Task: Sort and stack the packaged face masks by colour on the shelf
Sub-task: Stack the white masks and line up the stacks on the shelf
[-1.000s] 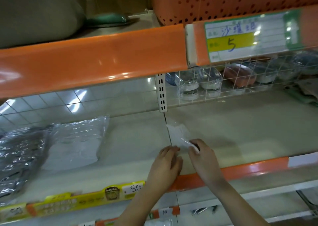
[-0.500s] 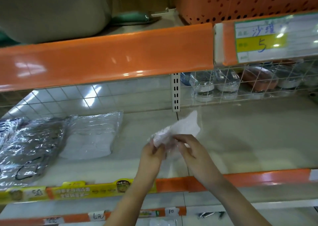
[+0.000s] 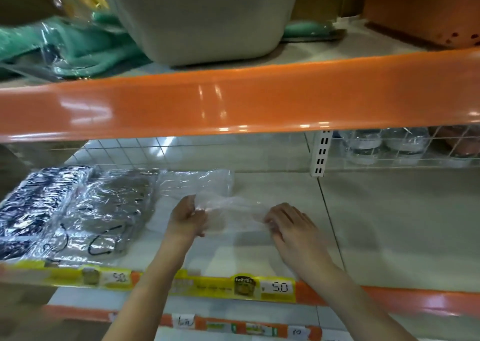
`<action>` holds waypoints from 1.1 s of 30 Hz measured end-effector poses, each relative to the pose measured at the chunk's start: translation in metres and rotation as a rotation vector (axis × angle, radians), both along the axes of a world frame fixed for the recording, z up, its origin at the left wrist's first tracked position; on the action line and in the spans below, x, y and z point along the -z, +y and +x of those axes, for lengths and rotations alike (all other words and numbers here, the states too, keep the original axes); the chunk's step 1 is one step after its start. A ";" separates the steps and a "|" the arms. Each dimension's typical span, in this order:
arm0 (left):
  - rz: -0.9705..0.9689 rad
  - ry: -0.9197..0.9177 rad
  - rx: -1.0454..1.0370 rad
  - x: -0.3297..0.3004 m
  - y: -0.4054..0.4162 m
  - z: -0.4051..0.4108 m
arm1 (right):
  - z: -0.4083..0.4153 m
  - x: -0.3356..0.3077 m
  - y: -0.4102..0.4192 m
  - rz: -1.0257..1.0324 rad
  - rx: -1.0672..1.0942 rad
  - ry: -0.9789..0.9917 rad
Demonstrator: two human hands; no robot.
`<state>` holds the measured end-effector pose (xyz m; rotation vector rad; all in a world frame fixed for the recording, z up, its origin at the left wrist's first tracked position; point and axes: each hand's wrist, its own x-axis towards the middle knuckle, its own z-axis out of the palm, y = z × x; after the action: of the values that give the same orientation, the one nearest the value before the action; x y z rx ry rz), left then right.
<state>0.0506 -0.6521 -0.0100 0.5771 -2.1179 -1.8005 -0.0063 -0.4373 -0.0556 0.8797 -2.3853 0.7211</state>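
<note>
The white mask packet [image 3: 231, 214] hangs just above the shelf [image 3: 389, 223], beside the white stack [image 3: 192, 187]. Your left hand [image 3: 188, 219] pinches one end, your right hand [image 3: 291, 223] the other. Keep it taut and lay it squarely on that stack, not the grey stack [image 3: 111, 210].

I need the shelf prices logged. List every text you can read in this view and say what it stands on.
"5.0": price tag on the yellow strip, shelf edge.
"5.0", blurred: left price tag, same strip.
"10": paper label, lower shelf edge.
Handwritten label: unreadable.
Strip's small print and logo: too blurred.
</note>
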 end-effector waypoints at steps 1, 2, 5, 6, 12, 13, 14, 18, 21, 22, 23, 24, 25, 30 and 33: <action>-0.015 0.034 -0.033 0.005 -0.012 -0.003 | 0.000 -0.001 -0.008 -0.016 -0.011 0.006; -0.068 0.063 -0.070 0.009 -0.027 -0.005 | -0.001 -0.001 -0.020 -0.030 -0.023 0.011; -0.351 0.077 -0.171 0.020 -0.059 -0.010 | -0.008 0.002 -0.051 -0.052 -0.023 0.016; -0.430 0.071 -0.187 0.021 -0.067 -0.011 | -0.011 0.003 -0.060 -0.062 -0.020 0.014; -0.588 0.040 -0.163 0.028 -0.110 -0.012 | -0.013 0.008 -0.105 -0.018 -0.030 0.020; -0.586 0.014 -0.159 0.028 -0.114 -0.011 | -0.011 0.011 -0.110 -0.003 -0.031 0.015; -0.584 -0.006 -0.157 0.029 -0.120 -0.011 | -0.010 0.014 -0.117 0.012 -0.036 0.007; -0.647 -0.053 -0.123 0.035 -0.130 -0.006 | -0.002 0.033 -0.127 0.059 -0.046 -0.023; -0.839 0.023 -0.096 0.038 -0.130 0.001 | 0.005 0.042 -0.130 0.083 -0.041 -0.052; -0.950 0.081 -0.084 0.042 -0.129 0.004 | 0.006 0.044 -0.132 0.092 -0.038 -0.066; -1.053 0.142 -0.066 0.045 -0.127 0.007 | 0.007 0.046 -0.133 0.105 -0.030 -0.077; -1.125 0.187 -0.027 0.049 -0.122 0.012 | 0.009 0.048 -0.136 0.118 -0.019 -0.086; -1.162 0.205 0.034 0.053 -0.115 0.016 | 0.011 0.049 -0.138 0.129 -0.008 -0.090; -1.210 0.107 0.270 0.069 -0.095 0.029 | 0.018 0.047 -0.149 0.149 0.055 -0.064; -1.257 0.035 0.281 0.070 -0.093 0.029 | 0.018 0.044 -0.155 0.132 0.102 -0.071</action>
<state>0.0797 -0.7451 -0.0802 -0.0980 -2.7903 -0.2622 0.0112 -0.5919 -0.1000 0.7901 -2.5445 0.5690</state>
